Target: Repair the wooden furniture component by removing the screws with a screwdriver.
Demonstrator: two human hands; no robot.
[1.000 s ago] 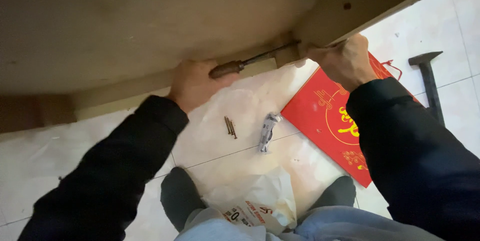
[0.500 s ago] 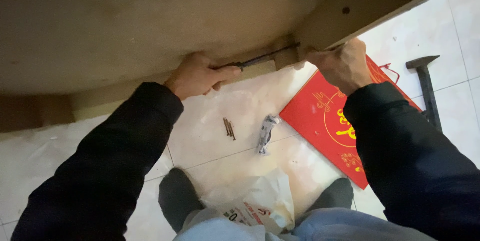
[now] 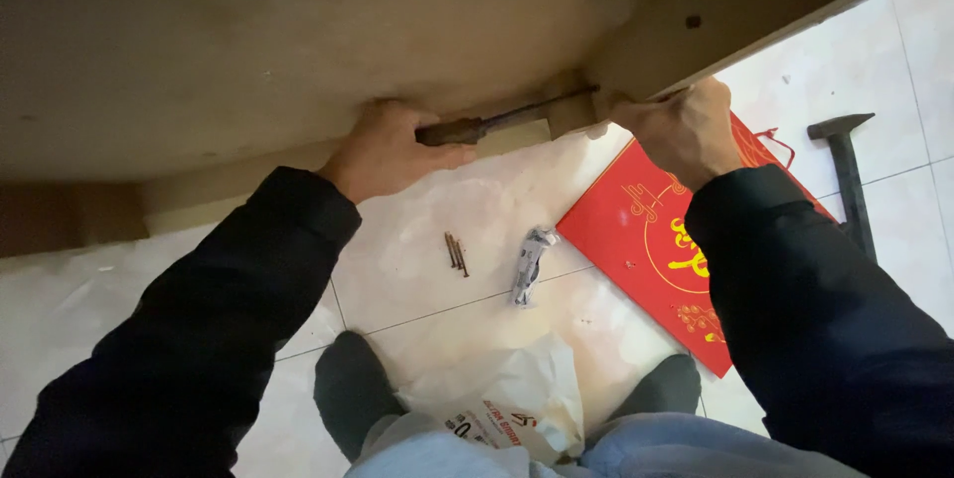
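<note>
Screwdriver (image 3: 497, 123) in left-hand fingers (image 3: 437, 152)

Wooden board (image 3: 298, 31) blocks above; nails (image 3: 456, 252), hammer (image 3: 847, 175) on floor below.

A screwdriver (image 3: 502, 121) with a dark, worn wooden handle and thin metal shaft lies nearly level, tilted slightly up to the right, its tip at the joint beneath a pale wooden board (image 3: 298, 31) and its crossing rail (image 3: 755, 11).
</note>
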